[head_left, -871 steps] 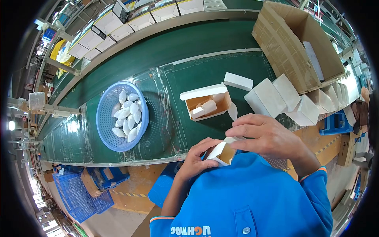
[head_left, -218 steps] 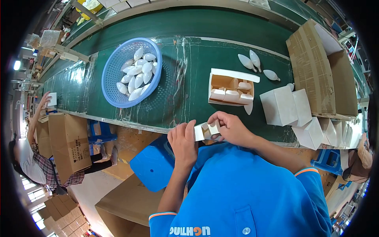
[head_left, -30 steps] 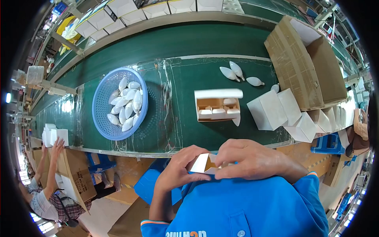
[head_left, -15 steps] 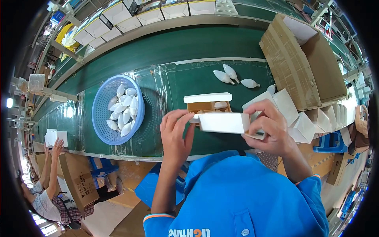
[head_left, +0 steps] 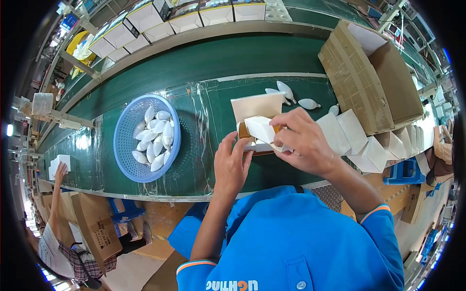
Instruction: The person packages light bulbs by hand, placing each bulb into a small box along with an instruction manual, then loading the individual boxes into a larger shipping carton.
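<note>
My right hand (head_left: 308, 141) is closed on a small white box (head_left: 261, 130), which is tilted over an open carton. The carton, brown inside with its white lid (head_left: 257, 107) raised, stands on the green bench in front of me. My left hand (head_left: 231, 164) grips the carton's near left edge, fingers bent over it. Part of the carton's inside is hidden by the small box and my fingers. Beyond the carton lie several white candle-shaped bulbs (head_left: 308, 104).
Left on the bench, a blue basket (head_left: 177, 145) contains more bulbs (head_left: 157, 132). White boxes (head_left: 350, 132) and a large brown cardboard box (head_left: 357, 80) stand at the right. Packed boxes (head_left: 216, 15) line the back shelf. Another person's hand (head_left: 61, 169) touches white boxes far left.
The small white box has gone from level in both hands to tilted into the carton. My left hand has shifted right onto the carton, whose lid stands higher. The other person's arm lowered.
</note>
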A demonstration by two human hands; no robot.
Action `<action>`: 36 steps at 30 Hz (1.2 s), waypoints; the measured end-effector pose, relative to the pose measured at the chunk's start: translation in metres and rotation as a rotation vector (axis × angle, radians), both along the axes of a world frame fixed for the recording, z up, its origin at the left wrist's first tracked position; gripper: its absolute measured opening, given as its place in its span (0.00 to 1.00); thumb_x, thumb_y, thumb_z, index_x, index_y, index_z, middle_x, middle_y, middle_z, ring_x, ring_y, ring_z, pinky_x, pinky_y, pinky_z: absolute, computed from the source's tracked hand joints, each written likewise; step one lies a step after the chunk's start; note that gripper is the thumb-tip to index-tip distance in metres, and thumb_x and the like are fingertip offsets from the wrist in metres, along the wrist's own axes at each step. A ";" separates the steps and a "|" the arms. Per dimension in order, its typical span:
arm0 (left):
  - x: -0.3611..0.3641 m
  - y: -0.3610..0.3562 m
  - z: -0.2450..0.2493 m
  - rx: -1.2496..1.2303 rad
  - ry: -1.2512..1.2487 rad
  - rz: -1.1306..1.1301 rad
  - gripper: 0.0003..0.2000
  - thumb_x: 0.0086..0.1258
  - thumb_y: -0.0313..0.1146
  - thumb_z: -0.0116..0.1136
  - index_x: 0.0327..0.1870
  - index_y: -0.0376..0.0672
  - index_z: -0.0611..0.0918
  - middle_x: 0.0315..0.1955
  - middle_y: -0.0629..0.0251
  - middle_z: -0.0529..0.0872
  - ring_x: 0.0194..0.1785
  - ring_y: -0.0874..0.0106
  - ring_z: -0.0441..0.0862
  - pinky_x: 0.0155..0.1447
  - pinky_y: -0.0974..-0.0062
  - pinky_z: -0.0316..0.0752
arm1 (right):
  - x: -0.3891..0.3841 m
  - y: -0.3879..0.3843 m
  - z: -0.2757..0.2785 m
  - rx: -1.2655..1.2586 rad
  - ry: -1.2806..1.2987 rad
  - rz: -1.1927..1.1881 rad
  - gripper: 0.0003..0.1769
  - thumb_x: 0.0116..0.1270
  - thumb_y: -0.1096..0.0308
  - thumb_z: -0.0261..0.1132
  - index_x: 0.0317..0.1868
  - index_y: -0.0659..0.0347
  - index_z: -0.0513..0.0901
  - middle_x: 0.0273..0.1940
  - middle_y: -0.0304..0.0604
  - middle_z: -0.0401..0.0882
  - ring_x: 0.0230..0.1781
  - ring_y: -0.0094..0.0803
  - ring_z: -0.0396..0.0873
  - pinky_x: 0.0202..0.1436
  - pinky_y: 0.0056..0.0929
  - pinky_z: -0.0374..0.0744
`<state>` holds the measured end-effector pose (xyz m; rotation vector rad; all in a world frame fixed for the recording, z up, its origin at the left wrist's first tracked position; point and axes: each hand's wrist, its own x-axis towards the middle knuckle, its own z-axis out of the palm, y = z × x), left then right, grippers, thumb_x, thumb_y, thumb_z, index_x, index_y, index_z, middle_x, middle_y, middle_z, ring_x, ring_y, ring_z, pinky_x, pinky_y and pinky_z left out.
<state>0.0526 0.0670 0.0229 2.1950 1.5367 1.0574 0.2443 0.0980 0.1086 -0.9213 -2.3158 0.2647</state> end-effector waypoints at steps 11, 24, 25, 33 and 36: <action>-0.003 0.002 -0.004 -0.024 -0.032 0.015 0.15 0.52 0.24 0.65 0.41 0.41 0.76 0.47 0.57 0.75 0.41 0.62 0.78 0.42 0.67 0.74 | -0.006 0.005 0.012 -0.142 0.055 -0.147 0.11 0.45 0.77 0.69 0.24 0.62 0.72 0.40 0.45 0.73 0.37 0.37 0.74 0.35 0.29 0.75; -0.001 0.000 -0.003 -0.026 -0.060 -0.007 0.13 0.52 0.23 0.66 0.39 0.41 0.78 0.47 0.57 0.75 0.39 0.63 0.78 0.39 0.69 0.76 | -0.003 0.006 0.001 0.048 -0.031 -0.053 0.14 0.43 0.78 0.67 0.29 0.60 0.71 0.34 0.45 0.71 0.33 0.41 0.74 0.32 0.34 0.76; -0.001 0.000 -0.003 -0.038 -0.060 0.003 0.13 0.52 0.23 0.66 0.38 0.41 0.78 0.47 0.57 0.75 0.39 0.63 0.78 0.39 0.69 0.76 | -0.005 0.004 0.000 0.069 -0.013 -0.056 0.15 0.41 0.79 0.68 0.28 0.61 0.71 0.32 0.45 0.72 0.32 0.40 0.74 0.31 0.33 0.75; -0.001 -0.002 -0.003 -0.044 -0.039 0.012 0.12 0.50 0.23 0.66 0.36 0.41 0.78 0.47 0.58 0.75 0.40 0.64 0.78 0.41 0.67 0.75 | -0.008 -0.008 -0.012 0.164 -0.035 -0.126 0.13 0.42 0.78 0.65 0.27 0.61 0.68 0.30 0.44 0.69 0.30 0.39 0.73 0.29 0.32 0.75; -0.001 -0.003 0.000 -0.043 0.007 0.006 0.12 0.49 0.24 0.67 0.34 0.42 0.78 0.47 0.58 0.76 0.41 0.62 0.78 0.43 0.65 0.74 | -0.009 -0.011 -0.006 0.148 -0.047 -0.090 0.12 0.43 0.76 0.64 0.25 0.61 0.68 0.30 0.44 0.69 0.30 0.38 0.73 0.28 0.31 0.75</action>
